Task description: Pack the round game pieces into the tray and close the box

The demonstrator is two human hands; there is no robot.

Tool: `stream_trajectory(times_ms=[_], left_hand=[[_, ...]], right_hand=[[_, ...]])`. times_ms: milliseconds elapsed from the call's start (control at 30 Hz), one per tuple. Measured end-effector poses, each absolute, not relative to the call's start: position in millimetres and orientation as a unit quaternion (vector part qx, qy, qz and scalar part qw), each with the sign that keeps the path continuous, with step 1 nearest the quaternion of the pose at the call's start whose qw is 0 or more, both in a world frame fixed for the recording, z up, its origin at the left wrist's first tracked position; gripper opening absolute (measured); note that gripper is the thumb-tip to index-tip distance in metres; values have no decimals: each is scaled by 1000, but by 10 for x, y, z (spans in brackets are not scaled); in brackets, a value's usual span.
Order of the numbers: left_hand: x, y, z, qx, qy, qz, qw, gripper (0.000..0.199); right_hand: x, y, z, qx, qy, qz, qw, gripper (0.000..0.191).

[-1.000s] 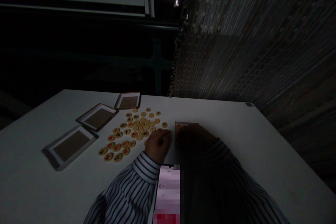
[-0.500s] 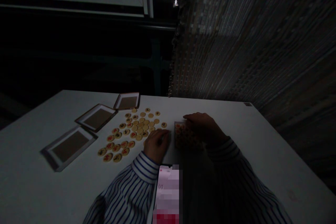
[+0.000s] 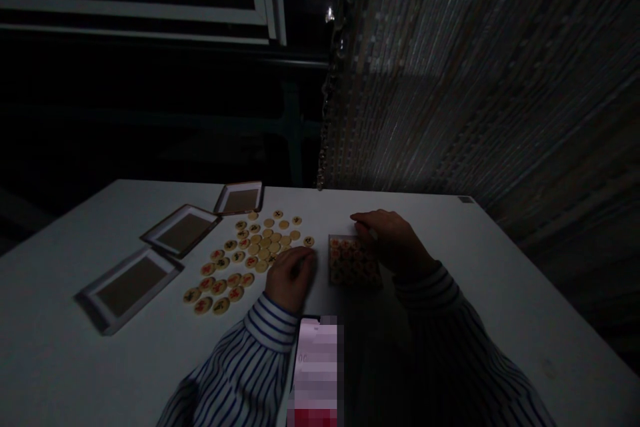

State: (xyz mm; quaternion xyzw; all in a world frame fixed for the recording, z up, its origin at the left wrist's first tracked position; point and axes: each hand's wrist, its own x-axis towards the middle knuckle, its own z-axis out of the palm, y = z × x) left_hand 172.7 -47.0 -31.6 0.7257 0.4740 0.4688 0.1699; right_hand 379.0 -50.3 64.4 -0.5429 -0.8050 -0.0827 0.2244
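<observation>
My left hand (image 3: 291, 279) rests at the near right edge of a spread of round xiangqi pieces (image 3: 267, 245), some face up with red or black characters, others plain side up. Its fingers are curled closed, and whatever they may hold is hidden. Right of it lies a shallow square box (image 3: 331, 260) filled with rows of xiangqi pieces (image 3: 350, 265), red-marked at the far side and dark-marked nearer. Over the box's far right corner is my right hand (image 3: 395, 240), its index finger stretched leftward and its thumb apart below, with nothing visible between them.
Three shallow trays or lids (image 3: 183, 235) lie in a slanted row on the left of the white table (image 3: 500, 293). A lit phone (image 3: 316, 367) sits near me between my forearms. A bead-string curtain (image 3: 425, 80) hangs behind at the right. The room is dim.
The view has tilted up slightly. My right hand has shifted a little off the box, so more of its pieces show. My left hand stays curled beside the spread.
</observation>
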Motion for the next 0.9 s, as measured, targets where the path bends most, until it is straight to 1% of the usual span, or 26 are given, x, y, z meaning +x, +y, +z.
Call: stream_trajectory(times_ms=[233, 533, 733, 900], left_hand=[[1688, -463, -305, 713, 477, 488, 160, 19], [1595, -443, -330, 702, 478, 509, 141, 18], [1503, -500, -268, 693, 500, 499, 145, 20], [1351, -535, -252, 702, 510, 486, 109, 19]], right_hand=[[3795, -519, 632, -541, -807, -75, 225, 26], [3773, -561, 703, -547, -817, -52, 178, 28], [3794, -590, 715, -549, -817, -45, 173, 29], [3794, -570, 706, -550, -818, -44, 163, 29]])
